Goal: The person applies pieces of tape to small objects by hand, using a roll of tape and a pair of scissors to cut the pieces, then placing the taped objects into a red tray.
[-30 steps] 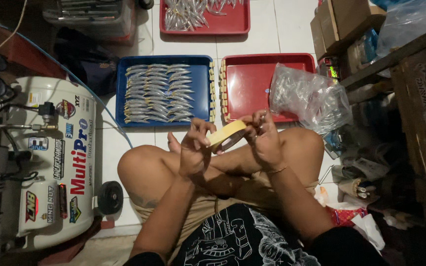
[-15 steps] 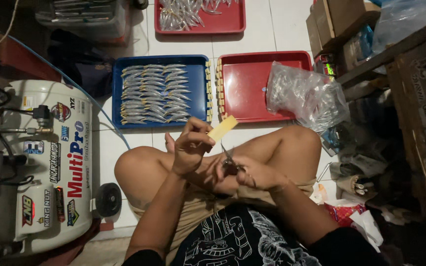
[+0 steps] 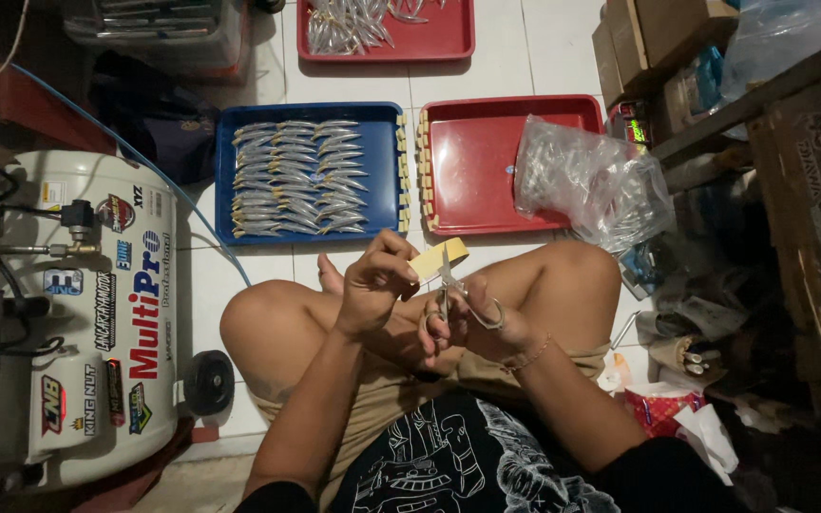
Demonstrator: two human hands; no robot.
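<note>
White air compressor (image 3: pixel 97 313) far left on the tiled floor. Blue tray (image 3: pixel 387 204) of silver fish-shaped lures (image 3: pixel 292 176) next, red tray (image 3: pixel 477 171) beside it, edges lined with small tan blocks. Left hand (image 3: pixel 372 290) over the lap, fingers clamped on a tan strip (image 3: pixel 437 258). Right hand (image 3: pixel 482 328) just beside it, fingers through the loops of scissors (image 3: pixel 453 294), blades at the strip's edge. Clear plastic bag (image 3: pixel 586 180) overlaps red tray's right side.

Right hand (image 3: pixel 472 323) no longer shares the tan strip (image 3: pixel 437 258); it now grips scissors (image 3: pixel 450 290), blades raised to the strip; left hand (image 3: pixel 377 285) alone holds it.
</note>
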